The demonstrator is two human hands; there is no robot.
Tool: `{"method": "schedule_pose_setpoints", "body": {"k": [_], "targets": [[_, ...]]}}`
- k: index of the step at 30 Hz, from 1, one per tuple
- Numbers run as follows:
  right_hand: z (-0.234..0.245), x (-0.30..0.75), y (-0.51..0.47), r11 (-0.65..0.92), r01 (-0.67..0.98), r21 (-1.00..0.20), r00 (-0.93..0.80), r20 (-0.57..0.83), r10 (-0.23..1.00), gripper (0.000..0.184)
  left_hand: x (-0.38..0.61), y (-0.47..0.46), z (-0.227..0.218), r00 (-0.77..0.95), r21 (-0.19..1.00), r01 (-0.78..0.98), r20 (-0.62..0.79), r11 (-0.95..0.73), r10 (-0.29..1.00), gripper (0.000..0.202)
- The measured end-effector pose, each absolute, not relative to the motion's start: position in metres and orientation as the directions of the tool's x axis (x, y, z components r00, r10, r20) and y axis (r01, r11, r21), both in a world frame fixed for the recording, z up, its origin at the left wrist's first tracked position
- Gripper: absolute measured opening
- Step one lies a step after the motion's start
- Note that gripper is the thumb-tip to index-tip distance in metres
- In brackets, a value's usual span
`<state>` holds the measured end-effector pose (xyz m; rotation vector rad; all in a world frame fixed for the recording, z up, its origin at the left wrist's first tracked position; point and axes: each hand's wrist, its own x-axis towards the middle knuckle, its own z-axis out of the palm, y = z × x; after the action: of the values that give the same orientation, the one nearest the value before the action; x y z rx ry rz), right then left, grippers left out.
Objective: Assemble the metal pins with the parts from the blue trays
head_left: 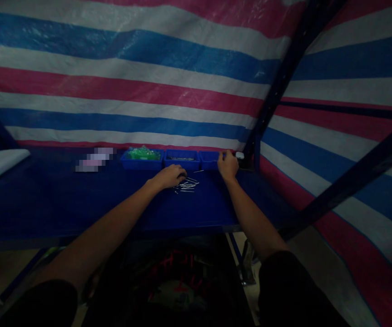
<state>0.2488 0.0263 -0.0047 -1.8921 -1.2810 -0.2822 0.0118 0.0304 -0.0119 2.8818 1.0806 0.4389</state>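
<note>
A loose pile of thin, shiny metal pins point(188, 185) lies on the blue tabletop point(114, 200); their exact kind is too small to tell. My left hand point(172, 176) rests at the pile's left edge, fingers curled together, and what they pinch is hidden. At the right blue bin point(206, 156), my right hand point(228, 165) reaches over the near right side with closed fingers; anything in them is too small to make out. The middle blue bin point(181, 163) holds more thin metal pieces. One single pin point(199, 171) lies apart, just in front of the bins.
A left blue bin point(141, 165) is heaped with green plastic packets point(143, 153). Further left are a blurred-out pinkish item point(95, 160) and a white flat case point(3, 162). A small white object point(240, 155) sits beside the dark frame post point(257, 154). Striped sheeting point(131, 95) hangs behind.
</note>
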Motion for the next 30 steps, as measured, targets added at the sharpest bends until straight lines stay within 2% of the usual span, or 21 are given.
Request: {"method": "schedule_pose_setpoints", "body": {"k": [3,7,10,14,16,19,23,30], "targets": [[-0.005,0.244,0.025,-0.102,0.861,-0.498,0.413,0.567,0.713,0.027,0.01,0.03,-0.014,0.659,0.193,0.683,0.253,-0.705,0.708,0.021],[-0.002,0.224,0.018,0.143,0.856,-0.496,0.255,0.648,0.718,0.027,0.008,0.028,-0.014,0.611,0.297,0.685,0.263,-0.665,0.747,0.022],[-0.003,0.204,0.01,0.343,0.822,-0.454,0.05,0.658,0.751,0.026,0.01,0.028,-0.012,0.585,0.396,0.631,0.323,-0.667,0.744,0.02],[-0.008,0.186,0.005,0.505,0.744,-0.438,-0.241,0.529,0.814,0.019,0.012,0.028,-0.007,0.495,0.489,0.595,0.403,-0.638,0.77,0.018],[-0.011,0.183,0.005,0.532,0.719,-0.447,-0.305,0.485,0.819,0.015,0.011,0.027,-0.006,0.484,0.512,0.6,0.38,-0.615,0.789,0.02],[-0.014,0.181,0.006,0.541,0.709,-0.452,-0.314,0.485,0.816,0.012,0.009,0.026,-0.006,0.501,0.536,0.594,0.338,-0.6,0.797,0.024],[-0.016,0.182,0.008,0.559,0.715,-0.42,-0.321,0.513,0.796,0.017,0.007,0.027,-0.007,0.504,0.548,0.56,0.37,-0.621,0.78,0.025],[-0.018,0.184,0.012,0.573,0.701,-0.425,-0.334,0.515,0.79,0.01,0.006,0.03,-0.005,0.498,0.559,0.551,0.375,-0.619,0.782,0.023]]}}
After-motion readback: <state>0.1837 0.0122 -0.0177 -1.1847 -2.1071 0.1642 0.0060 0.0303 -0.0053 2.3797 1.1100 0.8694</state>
